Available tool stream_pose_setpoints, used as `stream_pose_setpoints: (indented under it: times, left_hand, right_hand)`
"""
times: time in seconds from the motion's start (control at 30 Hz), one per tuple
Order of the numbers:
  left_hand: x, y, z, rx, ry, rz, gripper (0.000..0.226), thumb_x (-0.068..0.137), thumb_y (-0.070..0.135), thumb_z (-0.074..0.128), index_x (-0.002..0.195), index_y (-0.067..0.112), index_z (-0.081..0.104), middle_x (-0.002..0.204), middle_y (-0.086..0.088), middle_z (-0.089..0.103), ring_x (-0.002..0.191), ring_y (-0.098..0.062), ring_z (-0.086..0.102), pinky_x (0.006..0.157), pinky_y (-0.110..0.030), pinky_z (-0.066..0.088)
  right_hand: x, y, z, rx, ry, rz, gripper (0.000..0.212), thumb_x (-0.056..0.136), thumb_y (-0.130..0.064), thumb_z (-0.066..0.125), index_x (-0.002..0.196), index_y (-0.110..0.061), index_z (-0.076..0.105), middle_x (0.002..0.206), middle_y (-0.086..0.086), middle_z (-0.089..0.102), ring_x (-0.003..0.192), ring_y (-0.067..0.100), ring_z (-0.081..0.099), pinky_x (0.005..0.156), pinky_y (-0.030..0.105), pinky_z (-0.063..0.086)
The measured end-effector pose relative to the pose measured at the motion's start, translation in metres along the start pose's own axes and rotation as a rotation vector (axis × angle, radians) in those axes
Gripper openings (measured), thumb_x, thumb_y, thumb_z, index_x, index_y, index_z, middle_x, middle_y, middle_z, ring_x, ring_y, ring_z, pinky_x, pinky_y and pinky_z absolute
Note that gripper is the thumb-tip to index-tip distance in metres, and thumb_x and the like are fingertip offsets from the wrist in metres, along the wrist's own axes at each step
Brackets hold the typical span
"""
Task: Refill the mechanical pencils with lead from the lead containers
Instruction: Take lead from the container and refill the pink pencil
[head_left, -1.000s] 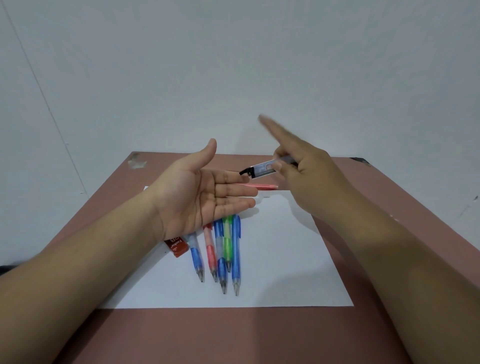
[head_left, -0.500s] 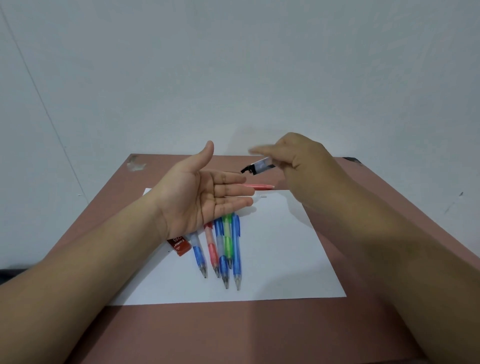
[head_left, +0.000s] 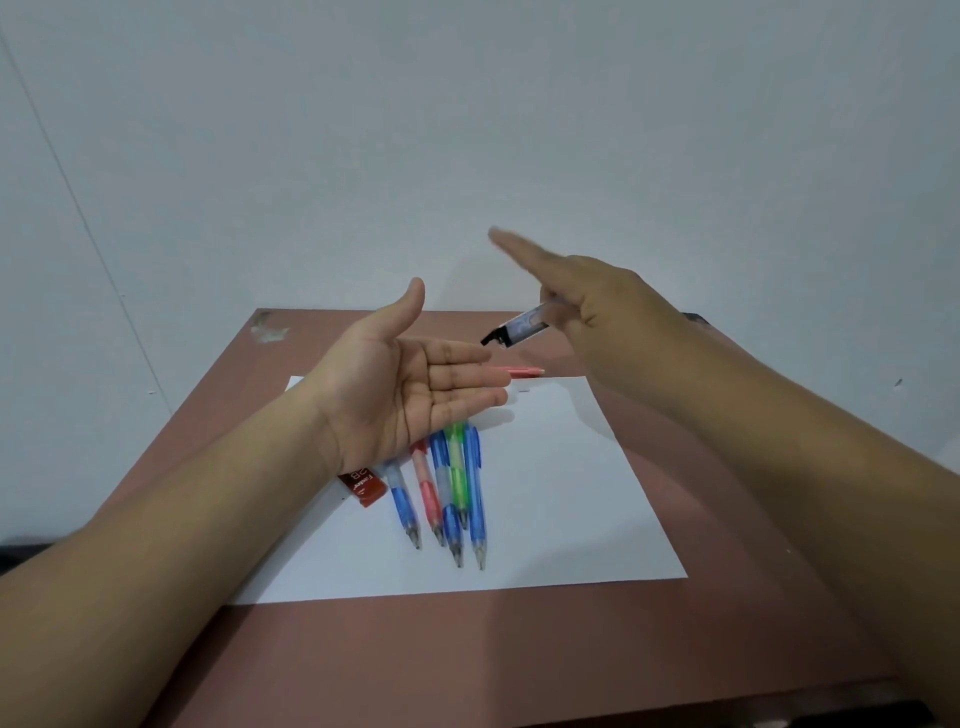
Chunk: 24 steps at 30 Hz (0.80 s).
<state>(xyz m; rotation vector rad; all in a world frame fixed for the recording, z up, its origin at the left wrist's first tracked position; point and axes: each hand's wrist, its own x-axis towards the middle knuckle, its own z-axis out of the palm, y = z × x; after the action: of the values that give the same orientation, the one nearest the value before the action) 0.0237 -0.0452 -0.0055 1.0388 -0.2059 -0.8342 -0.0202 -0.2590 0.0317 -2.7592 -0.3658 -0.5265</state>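
Bare forearms and hands (head_left: 415, 395), no sleeves.

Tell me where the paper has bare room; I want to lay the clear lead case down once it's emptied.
The white paper is bare right of the pencil row, out to its right edge and near edge. Crowded: left side, with the pencils and red lead case under the left hand.
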Motion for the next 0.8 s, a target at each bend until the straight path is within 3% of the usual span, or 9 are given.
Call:
stream_pose_setpoints:
  times: [0.07, 0.2, 0.27, 0.33, 0.43, 0.57, 0.67, 0.77, 0.8]
  left_hand:
    - [-0.0007, 0.0002, 0.0005, -0.009, -0.007, -0.001, 0.089, 0.096, 0.067, 0.04, 0.137, -0.012, 0.046, 0.127, -0.033, 0.062, 0.117, -0.044, 0.064, 0.099, -0.044, 0.052]
    - [-0.0019, 0.0003, 0.0017, -0.016, -0.018, -0.006, 0.09, 0.096, 0.067, 0.039, 0.137, -0.013, 0.046, 0.127, -0.033, 0.062, 0.117, -0.044, 0.064, 0.099, -0.044, 0.052]
    - [-0.0018, 0.0, 0.0022, -0.014, -0.017, -0.006, 0.09, 0.096, 0.068, 0.039, 0.136, -0.013, 0.047, 0.127, -0.033, 0.063, 0.117, -0.044, 0.064, 0.099, -0.044, 0.052]
    - [-0.0013, -0.0004, 0.0022, -0.019, -0.008, -0.004, 0.09, 0.096, 0.067, 0.04, 0.134, -0.013, 0.047, 0.126, -0.034, 0.063, 0.116, -0.044, 0.064, 0.099, -0.044, 0.052]
    - [-0.0016, -0.0003, 0.0018, -0.015, -0.016, -0.012, 0.09, 0.095, 0.068, 0.039, 0.136, -0.012, 0.048, 0.127, -0.033, 0.062, 0.116, -0.044, 0.064, 0.098, -0.044, 0.053]
    - [-0.0018, 0.0002, 0.0014, -0.014, -0.01, -0.016, 0.091, 0.095, 0.068, 0.039, 0.138, -0.012, 0.045, 0.128, -0.032, 0.062, 0.116, -0.043, 0.065, 0.096, -0.044, 0.054]
    - [-0.0018, -0.0002, 0.0013, -0.014, -0.01, -0.013, 0.091, 0.095, 0.068, 0.039, 0.137, -0.012, 0.047, 0.127, -0.033, 0.062, 0.116, -0.044, 0.065, 0.099, -0.044, 0.052]
    - [-0.0015, -0.0001, 0.0018, -0.006, 0.006, -0.013, 0.091, 0.095, 0.068, 0.04, 0.135, -0.013, 0.048, 0.125, -0.033, 0.063, 0.115, -0.044, 0.065, 0.098, -0.045, 0.053]
    - [-0.0014, -0.0002, 0.0017, -0.005, 0.006, -0.014, 0.091, 0.095, 0.068, 0.04, 0.135, -0.013, 0.047, 0.125, -0.033, 0.063, 0.115, -0.044, 0.065, 0.098, -0.045, 0.052]
  right_hand:
    - [0.0004, 0.002, 0.0029, -0.082, -0.05, -0.013, 0.065, 0.099, 0.005, 0.044, 0.135, -0.047, 0.059, 0.103, 0.001, 0.055, 0.099, 0.025, 0.059, 0.087, 0.041, 0.05]
    - [-0.0003, 0.0011, 0.0061, -0.039, -0.026, -0.005, 0.074, 0.098, 0.006, 0.043, 0.142, -0.054, 0.048, 0.1, -0.005, 0.051, 0.097, 0.021, 0.057, 0.082, 0.031, 0.046]
    - [-0.0012, 0.0023, 0.0101, -0.069, -0.057, -0.029, 0.072, 0.096, 0.009, 0.044, 0.137, -0.049, 0.057, 0.097, -0.007, 0.047, 0.098, 0.023, 0.057, 0.081, 0.033, 0.046]
    - [-0.0021, 0.0023, 0.0093, -0.046, -0.006, -0.029, 0.077, 0.099, 0.003, 0.044, 0.14, -0.062, 0.044, 0.097, -0.005, 0.049, 0.095, 0.023, 0.056, 0.082, 0.036, 0.049]
    - [-0.0011, 0.0029, 0.0094, -0.091, -0.029, -0.031, 0.058, 0.1, 0.0, 0.048, 0.132, -0.046, 0.061, 0.094, -0.006, 0.049, 0.098, 0.026, 0.056, 0.079, 0.035, 0.045]
    - [0.0007, -0.0018, 0.0045, -0.049, -0.022, -0.003, 0.084, 0.097, 0.007, 0.044, 0.148, -0.059, 0.033, 0.102, -0.003, 0.052, 0.095, 0.024, 0.057, 0.085, 0.038, 0.05]
    - [-0.0024, -0.0018, 0.0057, -0.065, -0.042, -0.026, 0.069, 0.097, 0.008, 0.043, 0.137, -0.046, 0.058, 0.102, -0.004, 0.05, 0.102, 0.025, 0.056, 0.087, 0.037, 0.048]
    - [-0.0047, -0.001, 0.0055, 0.005, 0.02, -0.021, 0.083, 0.101, 0.003, 0.041, 0.145, -0.067, 0.028, 0.102, 0.001, 0.055, 0.094, 0.025, 0.057, 0.083, 0.039, 0.051]
    - [-0.005, -0.0009, 0.0065, -0.009, 0.022, -0.025, 0.082, 0.099, 0.005, 0.041, 0.144, -0.063, 0.035, 0.102, 0.002, 0.055, 0.094, 0.027, 0.058, 0.082, 0.04, 0.051]
